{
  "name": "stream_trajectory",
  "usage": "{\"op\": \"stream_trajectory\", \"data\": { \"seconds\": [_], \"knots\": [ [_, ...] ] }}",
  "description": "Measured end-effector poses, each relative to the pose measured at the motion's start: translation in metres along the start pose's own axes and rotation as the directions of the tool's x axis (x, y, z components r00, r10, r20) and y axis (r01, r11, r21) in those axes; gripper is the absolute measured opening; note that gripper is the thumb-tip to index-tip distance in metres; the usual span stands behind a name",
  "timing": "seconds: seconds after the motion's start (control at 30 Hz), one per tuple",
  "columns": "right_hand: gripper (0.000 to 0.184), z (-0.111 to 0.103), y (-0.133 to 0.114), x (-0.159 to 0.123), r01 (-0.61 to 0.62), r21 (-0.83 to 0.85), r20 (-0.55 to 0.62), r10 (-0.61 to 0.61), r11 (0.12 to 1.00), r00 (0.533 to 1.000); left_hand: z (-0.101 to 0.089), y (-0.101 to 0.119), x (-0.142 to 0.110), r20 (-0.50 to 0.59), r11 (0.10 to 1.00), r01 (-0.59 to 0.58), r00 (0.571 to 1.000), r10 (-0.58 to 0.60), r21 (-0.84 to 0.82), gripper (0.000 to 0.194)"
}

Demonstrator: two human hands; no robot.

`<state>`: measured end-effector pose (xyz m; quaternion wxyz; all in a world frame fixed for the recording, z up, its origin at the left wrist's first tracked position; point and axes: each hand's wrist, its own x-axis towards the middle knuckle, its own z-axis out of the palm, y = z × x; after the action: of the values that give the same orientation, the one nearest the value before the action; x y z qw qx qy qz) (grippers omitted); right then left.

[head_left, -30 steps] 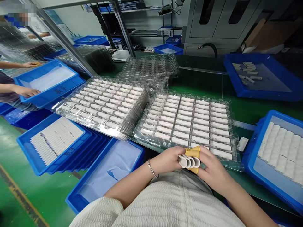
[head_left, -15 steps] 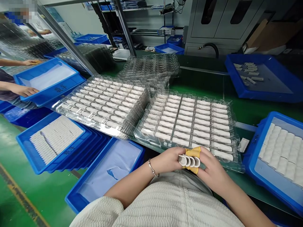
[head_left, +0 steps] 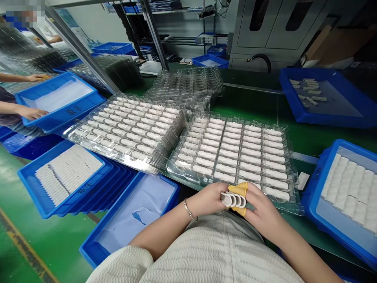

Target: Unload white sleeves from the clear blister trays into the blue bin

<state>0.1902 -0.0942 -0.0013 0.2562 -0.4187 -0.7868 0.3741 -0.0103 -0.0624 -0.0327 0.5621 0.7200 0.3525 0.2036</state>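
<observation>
Four curved white pieces [head_left: 232, 200], still held between both hands [head_left: 208, 199] [head_left: 263, 208], sit slightly further left than before.

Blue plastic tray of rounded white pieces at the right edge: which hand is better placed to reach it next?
Right, I'd judge: the right hand is nearer the blue plastic tray, the left hand farther, though both hold curved white pieces.

Approx. 4 wht curved pcs [head_left: 233, 200], nested in a row, ends to cam, nr front edge of RH filled clear tray [head_left: 191, 175].

Head-worn view, forward and down
</observation>
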Motion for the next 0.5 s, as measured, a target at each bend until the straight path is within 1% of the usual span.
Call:
{"op": "stream_trajectory", "data": {
  "seconds": [0.1, 0.17, 0.2, 0.27, 0.37, 0.43, 0.5],
  "knots": [
    [0.039, 0.000, -0.001, -0.002, -0.028, -0.099, -0.031, 0.025, 0.995, 0.999, 0.000, 0.001, 0.001, 0.018, 1.000, 0.001, 1.000, -0.001, 0.012, 0.009],
    [0.046, 0.000, -0.002, -0.004, -0.007, -0.211, -0.060, -0.006, 0.977, 0.998, 0.000, 0.002, 0.002, 0.039, 1.000, -0.006, 0.999, 0.005, 0.017, 0.014],
    [0.046, 0.000, -0.004, -0.004, 0.025, -0.272, -0.062, -0.044, 0.962, 0.997, 0.000, 0.002, 0.002, 0.050, 1.000, -0.011, 0.999, 0.010, 0.022, 0.016],
    [0.039, -0.001, -0.006, -0.004, 0.128, -0.377, -0.033, -0.151, 0.917, 0.988, 0.001, 0.003, 0.003, 0.067, 0.998, -0.009, 0.998, 0.005, 0.056, 0.017],
    [0.029, -0.002, -0.010, -0.002, 0.247, -0.489, 0.027, -0.269, 0.837, 0.963, 0.000, 0.005, 0.002, 0.079, 0.990, 0.051, 0.995, -0.062, 0.132, 0.012],
    [0.029, -0.004, -0.011, 0.000, 0.273, -0.534, 0.047, -0.294, 0.800, 0.955, -0.003, 0.008, 0.002, 0.102, 0.985, 0.077, 0.990, -0.093, 0.155, 0.010],
    [0.028, -0.005, -0.013, 0.001, 0.267, -0.537, 0.059, -0.281, 0.800, 0.958, -0.006, 0.011, 0.001, 0.113, 0.980, 0.075, 0.989, -0.096, 0.183, 0.009]
  ]
}}
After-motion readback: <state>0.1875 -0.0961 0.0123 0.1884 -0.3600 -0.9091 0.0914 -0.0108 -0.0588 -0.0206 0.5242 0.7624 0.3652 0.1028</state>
